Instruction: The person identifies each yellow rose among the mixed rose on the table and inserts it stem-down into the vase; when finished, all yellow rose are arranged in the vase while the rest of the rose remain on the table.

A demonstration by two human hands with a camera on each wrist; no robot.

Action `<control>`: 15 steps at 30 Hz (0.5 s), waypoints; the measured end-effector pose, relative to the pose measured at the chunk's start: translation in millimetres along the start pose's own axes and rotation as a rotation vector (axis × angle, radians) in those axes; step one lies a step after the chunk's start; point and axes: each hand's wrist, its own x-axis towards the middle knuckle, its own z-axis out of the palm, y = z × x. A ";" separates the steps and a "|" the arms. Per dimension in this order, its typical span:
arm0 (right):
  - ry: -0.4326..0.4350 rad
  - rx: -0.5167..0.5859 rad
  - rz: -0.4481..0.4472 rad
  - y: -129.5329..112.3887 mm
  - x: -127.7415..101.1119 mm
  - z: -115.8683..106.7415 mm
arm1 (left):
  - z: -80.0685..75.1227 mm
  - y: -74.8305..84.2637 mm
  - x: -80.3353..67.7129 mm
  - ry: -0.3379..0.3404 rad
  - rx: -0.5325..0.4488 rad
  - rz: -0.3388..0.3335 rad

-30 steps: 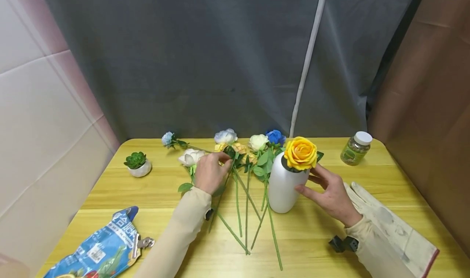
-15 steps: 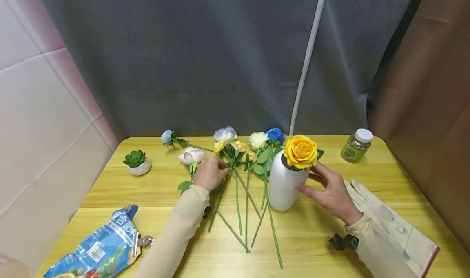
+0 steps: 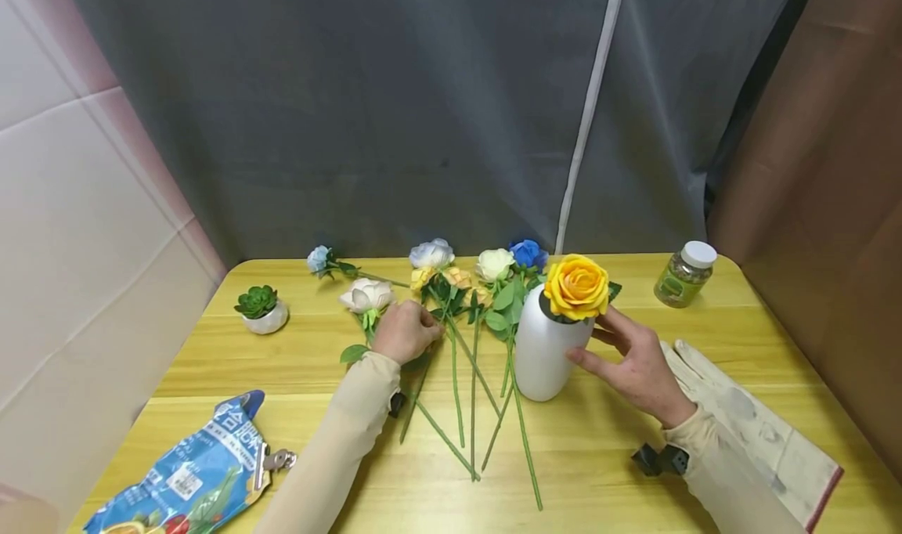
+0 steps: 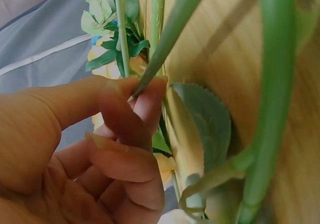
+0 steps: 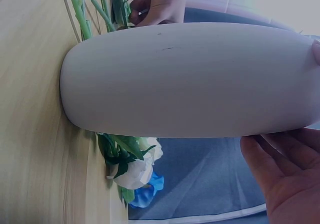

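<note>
My left hand [image 3: 405, 332] is among the flowers at mid-table, thumb and fingertips pinching a thin green stem [image 4: 175, 31]. That stem slants toward the near side of the table; which bloom it carries is hidden. To the right stands a white vase [image 3: 541, 355], with a yellow rose [image 3: 578, 287] in its mouth. My right hand [image 3: 640, 368] holds the vase's upper right side, thumb in front and fingers behind. Between the hands several flower stems lie crossed, their blooms toward the back: a white rose [image 3: 495, 265], a blue rose [image 3: 528, 254] and a pale lilac flower [image 3: 432, 253].
Left of my left hand lie a cream flower [image 3: 366, 295] and a light blue one [image 3: 319, 259]. A potted succulent [image 3: 262, 309] and a clipped blue bag [image 3: 190, 471] are on the left. Gloves [image 3: 754, 432] and a lidded jar [image 3: 685, 276] sit on the right.
My left fingers have come slightly down from the dark leaves, closer to me along the stem. My right hand stays on the vase. The head view has shifted a little.
</note>
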 end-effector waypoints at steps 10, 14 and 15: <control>-0.004 -0.003 0.000 -0.1 0.3 -0.4 | -0.2 -2.9 2.8 0.004 -0.013 -0.030; -0.007 -0.007 -0.001 0.3 0.2 -0.6 | -3.9 -3.7 3.0 0.034 -0.028 -0.030; -0.008 -0.009 -0.001 0.4 0.2 -0.6 | -5.2 -3.4 2.9 0.042 -0.038 -0.032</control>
